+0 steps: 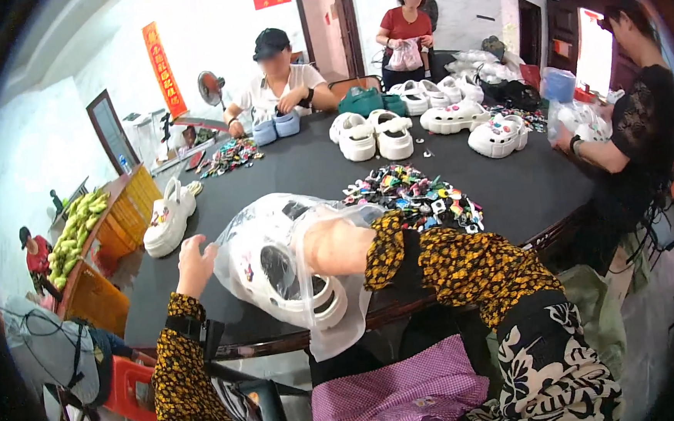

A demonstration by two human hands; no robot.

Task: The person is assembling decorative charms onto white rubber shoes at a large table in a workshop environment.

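A clear plastic bag [234,224] lies near the table's front edge with white clog footwear [260,281] inside it. Whether it holds one clog or a pair is hard to tell through the film. My right hand [319,238] reaches into the bag from the right, and its fingers are hidden by plastic and shoe. Just left of the bag, my left hand [194,265] is raised with fingers apart, holding nothing. Beyond that hand stands a loose white clog [169,221] with colourful charms on it. A heap of small colourful shoe charms [417,194] lies beyond my right forearm.
Several white clogs [394,136] stand across the dark table [506,192]. A seated person [283,86] opposite handles blue clogs [276,128] beside another charm heap [229,157]. A standing person [411,28] holds a bag; another [632,107] works at right. A red stool [128,389] stands lower left.
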